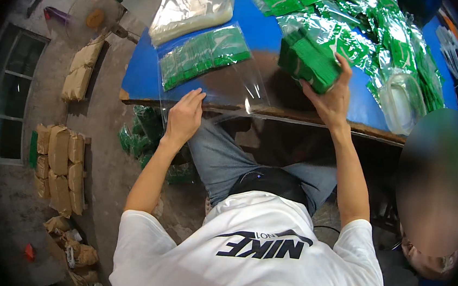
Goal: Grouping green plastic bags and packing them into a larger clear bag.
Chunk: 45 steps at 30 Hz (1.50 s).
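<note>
My right hand grips a thick stack of green packets, thumb on its near side and fingers round the right end, just above the table. At the table's front edge, my left hand has its fingers closed on the near edge of a large clear plastic bag; its thumb is hidden. Inside this bag, toward its far side, lies a row of green packets packed side by side. The bag's near part looks flat and hangs slightly over the table edge.
A blue table carries a pile of clear bags, a heap of loose green packets and a clear plastic container. Another person is close on the right. Brown parcels and a fan stand at left.
</note>
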Each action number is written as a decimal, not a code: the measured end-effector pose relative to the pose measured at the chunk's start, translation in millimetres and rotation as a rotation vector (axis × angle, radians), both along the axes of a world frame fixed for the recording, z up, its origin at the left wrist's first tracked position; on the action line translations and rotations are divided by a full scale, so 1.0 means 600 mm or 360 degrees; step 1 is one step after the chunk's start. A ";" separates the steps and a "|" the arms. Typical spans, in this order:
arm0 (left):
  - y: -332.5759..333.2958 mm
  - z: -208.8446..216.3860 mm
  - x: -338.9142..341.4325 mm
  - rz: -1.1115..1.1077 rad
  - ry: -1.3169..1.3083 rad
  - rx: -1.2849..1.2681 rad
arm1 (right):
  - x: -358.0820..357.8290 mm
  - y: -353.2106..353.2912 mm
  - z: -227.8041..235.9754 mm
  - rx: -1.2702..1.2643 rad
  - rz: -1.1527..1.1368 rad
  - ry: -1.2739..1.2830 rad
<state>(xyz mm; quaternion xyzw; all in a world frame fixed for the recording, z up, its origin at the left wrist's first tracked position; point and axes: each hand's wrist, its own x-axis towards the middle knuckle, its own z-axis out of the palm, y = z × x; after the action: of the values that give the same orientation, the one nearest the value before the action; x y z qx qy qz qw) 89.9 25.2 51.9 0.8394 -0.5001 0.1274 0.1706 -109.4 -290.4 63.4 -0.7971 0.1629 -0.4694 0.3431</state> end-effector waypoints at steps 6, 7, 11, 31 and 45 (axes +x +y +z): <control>-0.062 0.041 -0.028 -0.0066 0.0316 -0.0162 | 0.004 -0.009 0.019 0.0551 0.0243 -0.0207; -0.082 0.037 -0.039 -0.0014 0.0437 -0.0144 | 0.004 -0.003 0.033 0.0796 0.0368 -0.0267; -0.178 0.041 -0.072 -0.0036 0.0683 -0.0085 | -0.002 0.025 0.054 0.1411 0.0701 -0.0425; -0.235 0.128 -0.113 -0.0105 0.0115 -0.0416 | 0.010 -0.025 0.045 0.0705 0.0020 0.0756; -0.239 0.124 -0.121 -0.0074 0.0211 -0.0567 | 0.063 0.058 0.055 0.1831 0.1029 0.0558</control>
<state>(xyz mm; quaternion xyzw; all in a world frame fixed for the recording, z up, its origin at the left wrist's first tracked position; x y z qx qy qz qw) 17.5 -118.3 126.1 0.7906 -0.4766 0.1544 0.3520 -71.7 -255.6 96.3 -0.5609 0.1933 -0.0459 0.8037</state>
